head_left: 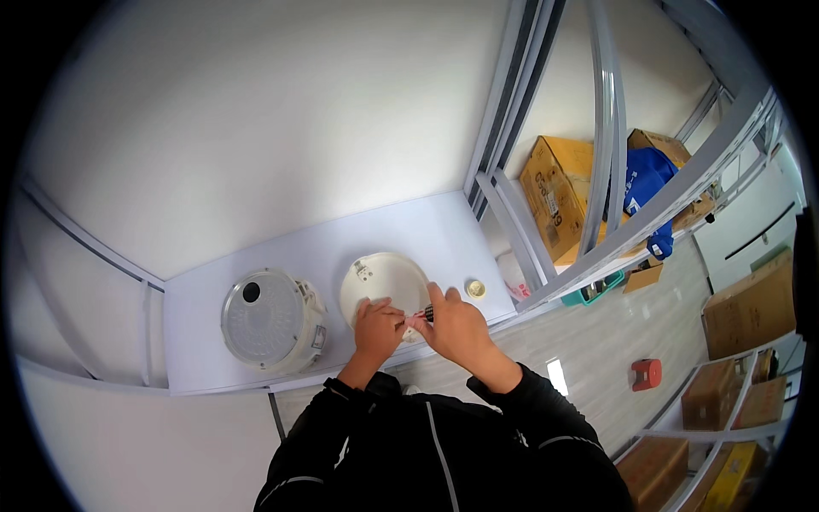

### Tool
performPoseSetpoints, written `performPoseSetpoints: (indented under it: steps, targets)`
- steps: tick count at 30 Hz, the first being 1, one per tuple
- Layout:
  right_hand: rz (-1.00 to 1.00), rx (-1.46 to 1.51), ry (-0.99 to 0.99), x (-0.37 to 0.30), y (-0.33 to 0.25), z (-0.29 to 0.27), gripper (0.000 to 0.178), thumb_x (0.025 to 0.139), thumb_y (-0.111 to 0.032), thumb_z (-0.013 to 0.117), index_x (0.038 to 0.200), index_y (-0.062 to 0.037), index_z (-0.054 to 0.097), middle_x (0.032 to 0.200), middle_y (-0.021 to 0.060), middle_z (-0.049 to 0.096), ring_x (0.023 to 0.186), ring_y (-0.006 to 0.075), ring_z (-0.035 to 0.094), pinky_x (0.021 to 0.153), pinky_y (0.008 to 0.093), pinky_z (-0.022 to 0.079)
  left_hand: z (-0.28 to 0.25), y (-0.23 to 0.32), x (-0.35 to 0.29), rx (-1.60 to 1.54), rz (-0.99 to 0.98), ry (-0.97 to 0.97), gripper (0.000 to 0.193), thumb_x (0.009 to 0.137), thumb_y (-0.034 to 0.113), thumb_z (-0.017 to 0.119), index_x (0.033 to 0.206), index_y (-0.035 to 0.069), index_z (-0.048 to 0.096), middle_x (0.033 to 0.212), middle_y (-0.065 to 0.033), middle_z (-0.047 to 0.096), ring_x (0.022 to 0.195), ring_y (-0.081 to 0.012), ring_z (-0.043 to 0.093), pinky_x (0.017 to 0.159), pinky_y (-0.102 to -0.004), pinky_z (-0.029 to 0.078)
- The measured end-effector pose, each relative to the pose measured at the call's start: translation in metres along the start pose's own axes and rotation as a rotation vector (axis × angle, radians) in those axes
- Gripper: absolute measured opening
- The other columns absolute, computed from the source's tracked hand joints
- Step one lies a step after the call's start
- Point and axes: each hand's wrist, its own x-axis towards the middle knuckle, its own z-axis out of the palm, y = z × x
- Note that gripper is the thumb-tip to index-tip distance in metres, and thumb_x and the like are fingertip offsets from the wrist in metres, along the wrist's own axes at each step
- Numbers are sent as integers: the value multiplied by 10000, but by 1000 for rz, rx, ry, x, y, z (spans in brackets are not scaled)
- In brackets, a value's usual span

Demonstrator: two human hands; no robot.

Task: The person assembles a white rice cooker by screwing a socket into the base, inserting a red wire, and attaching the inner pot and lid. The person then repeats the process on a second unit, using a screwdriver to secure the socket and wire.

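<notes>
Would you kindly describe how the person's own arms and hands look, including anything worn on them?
The left hand and the right hand are ungloved. The left sleeve and right sleeve are black and long, each crossed by a thin pale stripe. A dark band shows at the left wrist; whether strap or cuff edge is unclear.

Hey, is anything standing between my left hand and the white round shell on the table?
Nothing visible does. Your left hand is over the near side of the white round shell. Your right hand, holding a dark item, is close by. The white drum stands left of the shell, the small round container right.
</notes>
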Motion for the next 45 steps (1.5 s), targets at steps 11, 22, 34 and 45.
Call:
performPoseSetpoints:
  steps: [11, 22, 34, 45]
  targets:
    - [-131, 3, 77, 1, -6, 1, 499, 833, -25, 770, 1306, -35, 612, 1078, 188, 654, 986, 421, 669, 870, 483, 557, -2, -3, -3, -64, 14, 22, 123, 906, 260, 779, 962, 190, 864, 1175, 44, 797, 1400, -226, 584, 1262, -561, 272]
    - [-415, 57, 178, 6, 5, 11, 432, 861, -53, 766, 1268, -45, 619, 1085, 193, 653, 959, 408, 676, 780, 457, 572, -2, -4, -4, -86, 24, 27, 133, 907, 273, 786, 975, 189, 864, 1182, 45, 796, 1399, -214, 589, 1264, -551, 259]
    - [-423, 174, 233, 5, 10, 15, 399, 861, -44, 777, 1226, -45, 617, 1089, 195, 631, 951, 441, 671, 798, 488, 564, -1, -2, -3, -72, 2, 16, 115, 914, 241, 786, 975, 182, 864, 1174, 40, 800, 1406, -209, 597, 1280, -558, 231]
    - [-442, 416, 180, 15, 28, 24, 607, 858, -3, 796, 1415, -42, 557, 1240, 220, 689, 1147, 439, 683, 936, 459, 574, 11, -6, -6, -72, 65, 124, 155, 931, 242, 759, 1030, 172, 855, 1139, 0, 806, 1338, -262, 657, 1292, -535, 252]
